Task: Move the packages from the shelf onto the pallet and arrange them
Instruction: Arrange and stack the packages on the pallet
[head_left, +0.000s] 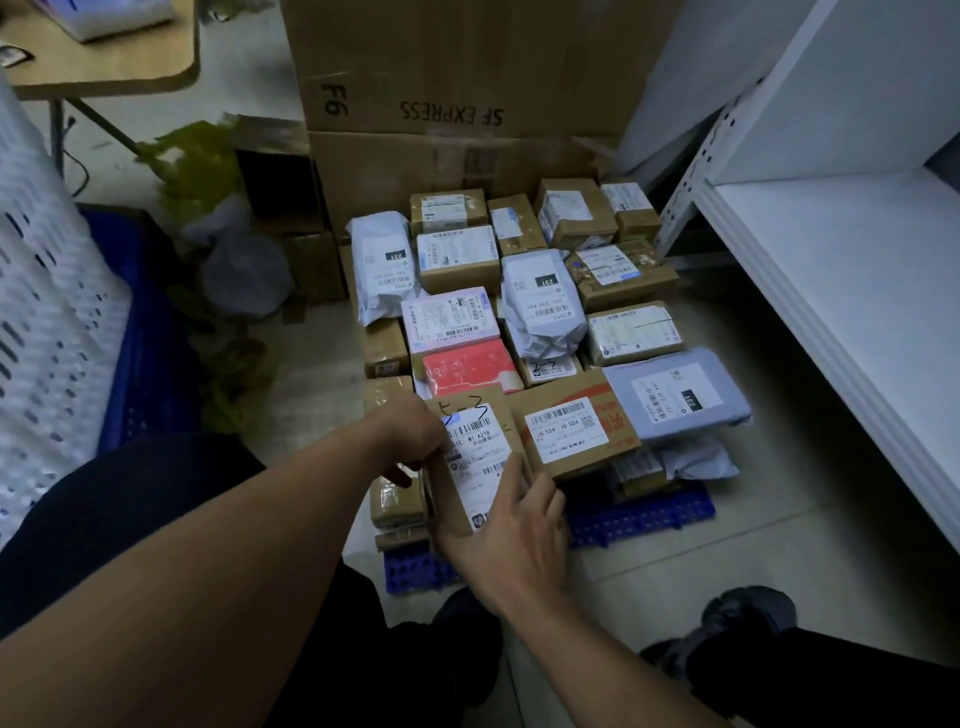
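At the near left corner of the pallet (639, 514), the labelled cardboard box (480, 452) rests on other packages. The left grip (415, 436) curls round its left edge. The right grip (511, 535) clasps its near end. Both forearms are extended.

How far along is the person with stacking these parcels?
Well along, it seems: many packages already lie in rows on the blue pallet. In hand: left hand and right hand grip a labelled cardboard box at the pallet's near edge. Left: unclear, since only part of the white shelf shows.
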